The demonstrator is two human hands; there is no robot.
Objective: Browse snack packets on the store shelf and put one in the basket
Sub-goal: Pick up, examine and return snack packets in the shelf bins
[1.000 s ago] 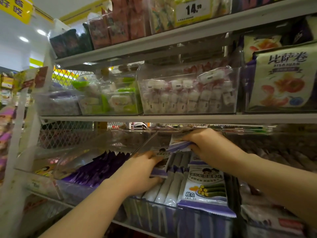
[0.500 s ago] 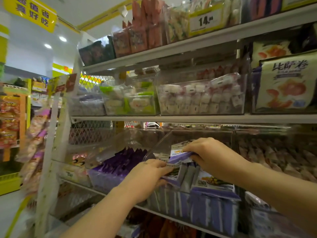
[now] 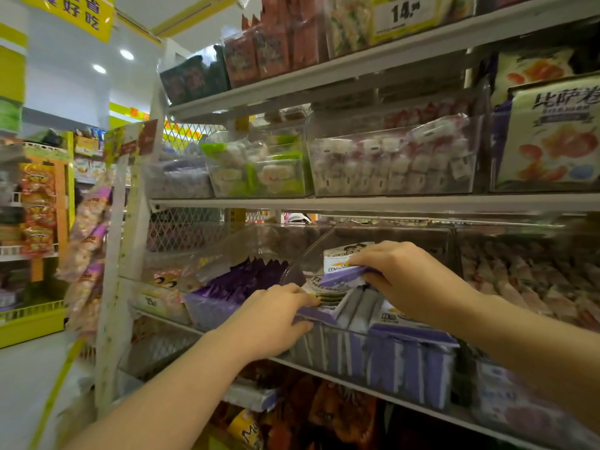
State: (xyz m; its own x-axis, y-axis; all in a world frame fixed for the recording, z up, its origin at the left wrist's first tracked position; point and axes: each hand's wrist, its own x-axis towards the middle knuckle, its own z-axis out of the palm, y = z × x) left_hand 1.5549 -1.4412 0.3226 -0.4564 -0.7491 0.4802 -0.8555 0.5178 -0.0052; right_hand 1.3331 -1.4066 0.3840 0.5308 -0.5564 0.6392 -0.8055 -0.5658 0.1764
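Right hand (image 3: 409,280) is inside the clear plastic bin (image 3: 418,371). Its fingers (image 3: 365,262) are curled over and pinch the purple edge of a flat white-and-purple snack packet (image 3: 345,254). The packet is raised and tilted above the row, printed face toward the person, probably held that way to read it.

Left hand (image 3: 276,319) is at the bin's front left corner. Its fingers (image 3: 303,295) and thumb are clamped on a second white-and-purple packet with a green roll print (image 3: 326,295), pulled forward. Likely it is parting the stack to give the right fingers room.

Just under the right fingers, grey-white packets on edge (image 3: 360,306) are packed tight, which is why one has to be lifted to be seen. Below the right wrist, a flat purple-edged packet (image 3: 409,329) lies over the bin front. Left of the left fingers are dark purple packets (image 3: 246,277) in the next bin. Above both hands, a white metal shelf board (image 3: 357,204) carries small white wrapped sweets (image 3: 389,164).

Basket not in view. Judgement: browsing step, two candidates in hand, neither clear of the bin. Next comes choosing one and letting the other drop back.
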